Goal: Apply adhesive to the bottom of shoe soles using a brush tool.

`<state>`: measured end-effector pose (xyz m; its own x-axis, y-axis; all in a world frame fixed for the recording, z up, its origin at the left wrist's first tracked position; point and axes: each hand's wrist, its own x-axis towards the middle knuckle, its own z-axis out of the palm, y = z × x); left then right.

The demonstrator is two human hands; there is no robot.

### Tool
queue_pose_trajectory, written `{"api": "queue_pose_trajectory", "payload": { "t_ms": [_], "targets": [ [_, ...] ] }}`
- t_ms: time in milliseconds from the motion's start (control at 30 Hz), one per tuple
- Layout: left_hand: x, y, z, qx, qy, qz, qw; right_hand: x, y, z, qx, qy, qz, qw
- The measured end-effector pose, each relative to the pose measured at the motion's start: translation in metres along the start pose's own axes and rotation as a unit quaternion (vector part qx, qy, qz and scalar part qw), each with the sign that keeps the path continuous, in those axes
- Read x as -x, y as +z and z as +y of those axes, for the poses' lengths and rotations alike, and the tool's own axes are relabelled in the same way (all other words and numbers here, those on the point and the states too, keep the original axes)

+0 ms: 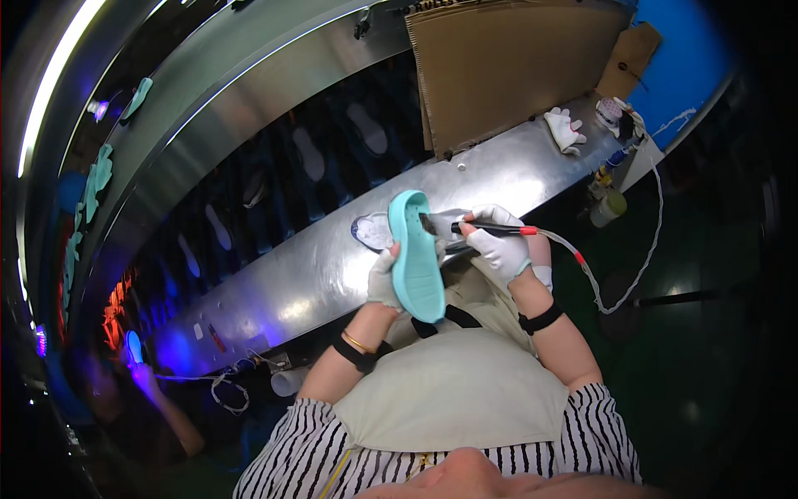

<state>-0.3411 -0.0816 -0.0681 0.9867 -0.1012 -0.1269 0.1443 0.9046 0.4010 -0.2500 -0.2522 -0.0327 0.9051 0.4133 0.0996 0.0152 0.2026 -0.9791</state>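
Two gloved hands over a steel bench (332,266), left hand (384,281) gripping a teal sole (416,258), right hand (497,245) pinching a brush (478,227) against its edge.

The single view comes from a camera on the person's head, looking steeply down over the chest and forearms. It sits close to the hands (453,258), which fall near the middle of the picture. The wide lens bends the metal bench (316,266) into an arc running from the near left to the far right, and the picture darkens to black at its rim.
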Motion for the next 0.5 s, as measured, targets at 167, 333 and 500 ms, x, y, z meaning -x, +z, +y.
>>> {"api": "queue_pose_trajectory", "payload": {
  "t_ms": [167,333,500],
  "targets": [
    [-0.005,0.017,-0.026,-0.035,0.005,0.007,0.999,-0.002,0.015,0.001,-0.033,-0.041,-0.020,0.998],
    [-0.009,0.009,-0.022,0.017,-0.005,0.013,1.000,0.013,0.014,-0.008,0.044,-0.063,-0.094,0.993],
    [-0.022,-0.010,-0.018,-0.040,0.040,0.029,0.998,0.014,0.019,-0.011,0.124,-0.131,-0.082,0.980]
  ]
}}
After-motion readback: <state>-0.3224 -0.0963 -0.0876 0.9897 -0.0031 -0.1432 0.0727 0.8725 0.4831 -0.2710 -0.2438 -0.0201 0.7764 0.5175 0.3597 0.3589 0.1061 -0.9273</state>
